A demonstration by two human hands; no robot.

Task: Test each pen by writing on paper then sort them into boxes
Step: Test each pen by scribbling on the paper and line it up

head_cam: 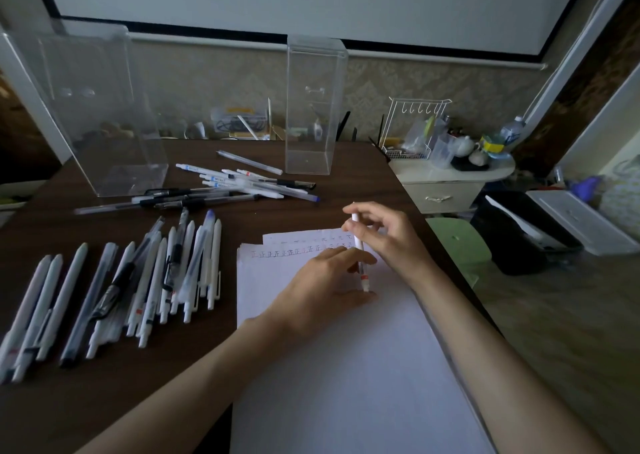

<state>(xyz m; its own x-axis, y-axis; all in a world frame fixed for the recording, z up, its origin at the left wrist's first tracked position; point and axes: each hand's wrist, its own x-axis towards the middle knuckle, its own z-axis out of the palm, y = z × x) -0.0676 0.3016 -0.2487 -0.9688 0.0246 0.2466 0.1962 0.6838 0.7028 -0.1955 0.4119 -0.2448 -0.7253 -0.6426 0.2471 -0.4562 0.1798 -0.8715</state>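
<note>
A white pen (360, 253) with a red band near its lower end stands almost upright over the white paper (339, 367). My right hand (384, 231) pinches its upper part. My left hand (322, 283) holds its lower part, fingers curled round it above the sheet. Rows of written marks run along the paper's top edge (298, 251). Several white and dark pens lie in a row (138, 280) left of the paper. A looser heap of pens (225, 190) lies further back. Two clear plastic boxes stand behind: a large one (104, 107) at left, a narrow one (313, 107) at centre.
The dark wooden table (104, 401) ends just right of the paper. Beyond that edge stand a green stool (460, 242), a white cabinet (446, 183) with a wire rack and clutter, and a black bin (519, 235). Small items line the wall behind the boxes.
</note>
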